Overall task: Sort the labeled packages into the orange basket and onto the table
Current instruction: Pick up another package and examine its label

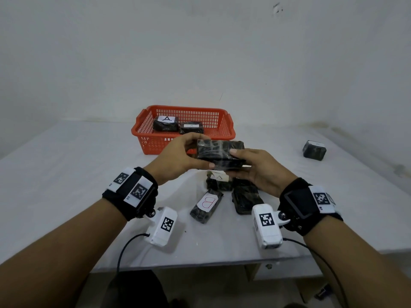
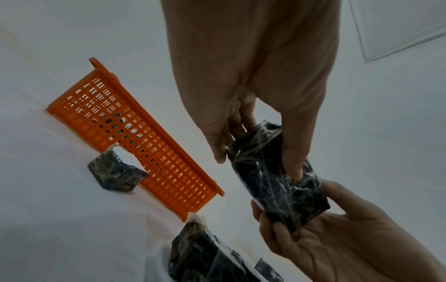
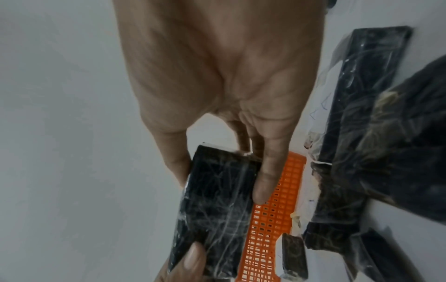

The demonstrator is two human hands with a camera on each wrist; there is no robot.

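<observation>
Right now a dark plastic-wrapped package [image 1: 219, 153] is held up in the air w/ both hands, above the table [image 1: 66, 174] and just in front of the orange basket [image 1: 155, 141]. No label shows on the faces in view, so can't tell its letter. Left hand [image 1: 178, 155] grips its left end: thumb on the near side, fingers curled over the top and far edge. Right hand [image 1: 258, 168] grips the right end, thumb on top, fingers wrapped under. Left wrist view shows the same thing: left hand [image 2: 251, 80] pinching one end of the package [image 2: 275, 179], right hand [image 2: 337, 238] cupping the other end from below. Right wrist view: right hand [image 3: 217, 72] w/ thumb and fingers clamped on either side of the package [image 3: 214, 206], and a left fingertip on its far end.

Inside the basket lie two wrapped packages side by side: one marked A [image 1: 165, 123], and a second [image 1: 191, 127] w/ a faint label I can't read.

Below the hands, on the table, sits a cluster of more dark packages: one w/ a red B label [image 1: 206, 205], one w/ a label partly hidden by the held package [image 1: 216, 182], and one w/ no label showing [image 1: 245, 200], touching or nearly so.

Well apart, far right on the table, one more package [image 1: 314, 150] w/ a white label on top, letter too small to read.

Both wrists carry black straps w/ white camera units and square marker tags.
</observation>
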